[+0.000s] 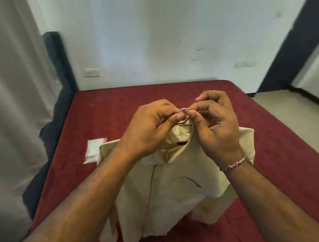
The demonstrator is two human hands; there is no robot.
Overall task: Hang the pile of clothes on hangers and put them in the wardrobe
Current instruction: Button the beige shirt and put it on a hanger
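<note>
Cream collared shirt (170,191) held on a hanger above a dark red bed cover (96,117), before a white wall (162,28) and pale curtain (1,81).
The silver metal hanger hook (182,109) is pinched by the left hand (145,131) and the right hand (214,125), fingers curled, directly above the collar; the shirt is draped below both wrists. A small white folded cloth (94,150) is seen on the cover, left of the shirt.
</note>
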